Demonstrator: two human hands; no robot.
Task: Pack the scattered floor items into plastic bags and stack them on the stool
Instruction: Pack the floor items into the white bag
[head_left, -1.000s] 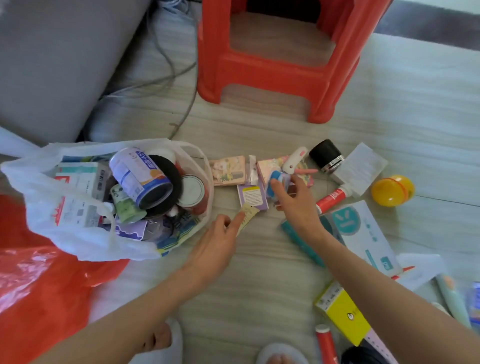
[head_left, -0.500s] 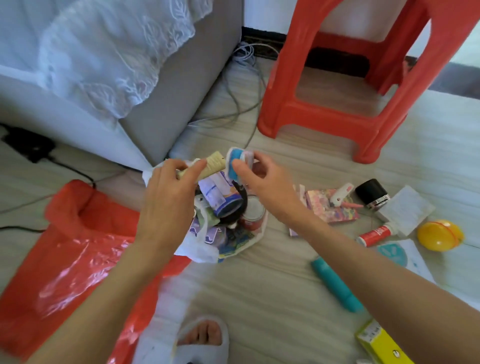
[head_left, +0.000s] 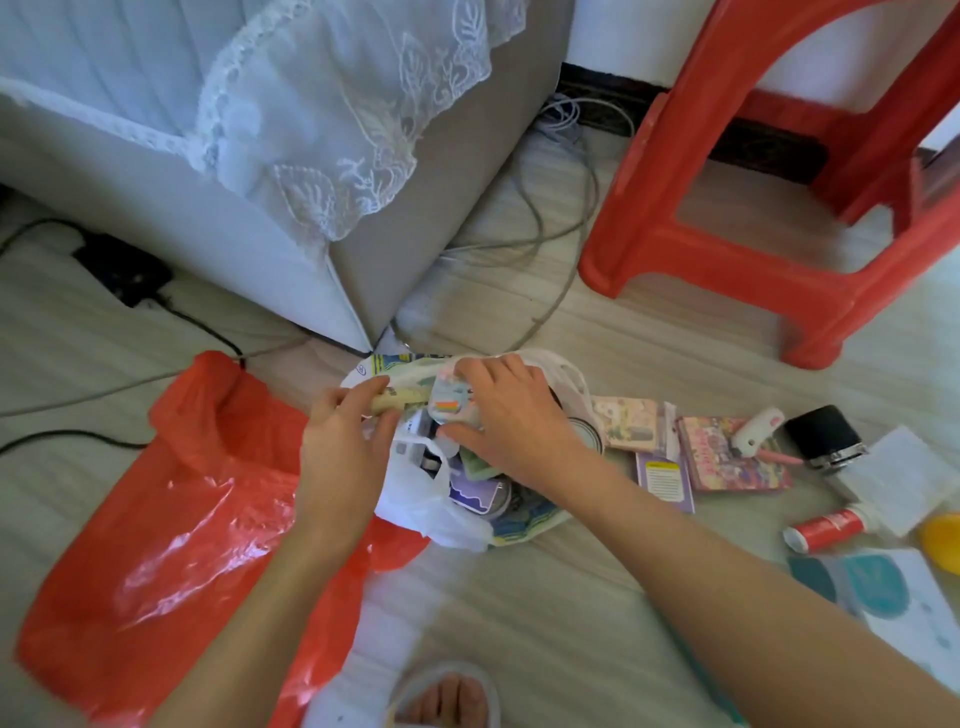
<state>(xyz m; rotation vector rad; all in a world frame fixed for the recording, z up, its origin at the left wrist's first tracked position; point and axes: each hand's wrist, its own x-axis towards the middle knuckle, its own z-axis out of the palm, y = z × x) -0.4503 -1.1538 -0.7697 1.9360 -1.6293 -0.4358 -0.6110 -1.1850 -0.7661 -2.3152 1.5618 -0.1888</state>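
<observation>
A: Why is the left hand over the white bag?
B: It pinches a tan packet above the mouth, seemingly to drop it in.
A: And the right hand?
B: It grips a small blue-and-white item there too. More items lie rightward; the red stool stands beyond.
</observation>
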